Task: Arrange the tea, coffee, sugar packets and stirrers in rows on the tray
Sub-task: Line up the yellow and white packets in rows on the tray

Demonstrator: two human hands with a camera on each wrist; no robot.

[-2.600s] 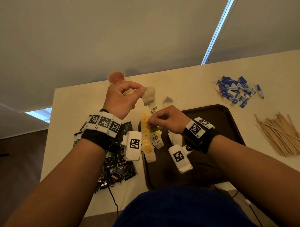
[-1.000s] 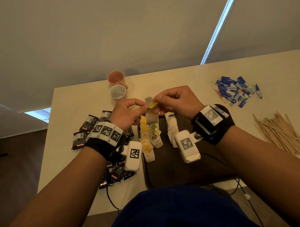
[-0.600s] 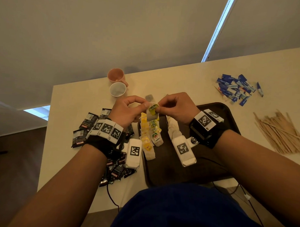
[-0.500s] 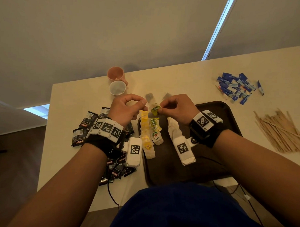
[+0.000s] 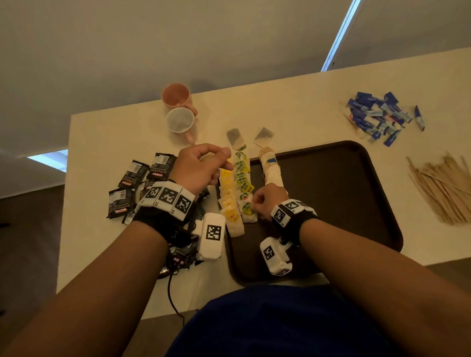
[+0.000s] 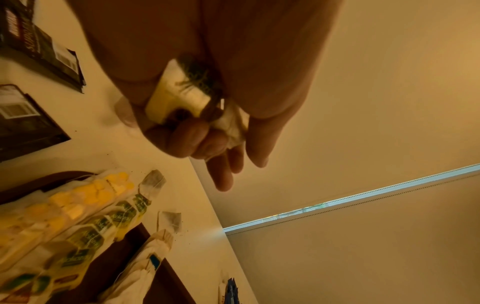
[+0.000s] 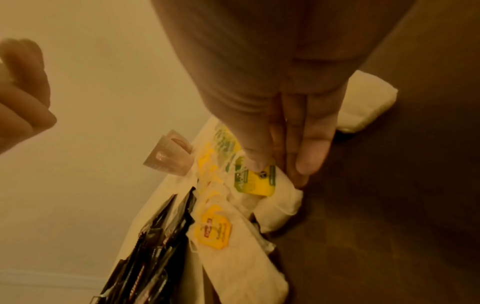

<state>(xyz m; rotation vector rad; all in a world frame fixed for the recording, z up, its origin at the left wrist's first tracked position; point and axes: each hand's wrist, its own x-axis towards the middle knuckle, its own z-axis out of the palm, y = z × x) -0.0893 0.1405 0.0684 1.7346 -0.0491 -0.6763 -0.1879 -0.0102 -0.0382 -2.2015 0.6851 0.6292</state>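
Observation:
A dark brown tray (image 5: 335,187) carries three rows of tea bags along its left side: yellow-tagged (image 5: 228,198), green-tagged (image 5: 242,176) and plain white (image 5: 272,171). My right hand (image 5: 263,202) is at the near end of the green row. Its thumb and fingers pinch the last green-tagged tea bag (image 7: 255,181), which lies on the tray. My left hand (image 5: 202,168) hovers over the table just left of the rows, its fingers curled round a bunched tea bag (image 6: 182,92) in the palm. Two loose tea bags (image 5: 234,137) lie on the table beyond the tray.
Black coffee packets (image 5: 138,185) are heaped left of the tray, partly under my left wrist. Blue sugar packets (image 5: 378,116) lie at the far right, wooden stirrers (image 5: 445,188) right of the tray. A pink cup (image 5: 176,94) and a white cup (image 5: 180,120) stand at the far edge.
My right hand has moved from the far end of the green-tagged row back towards me to its near end. My left hand stays roughly in place, still holding its tea bag.

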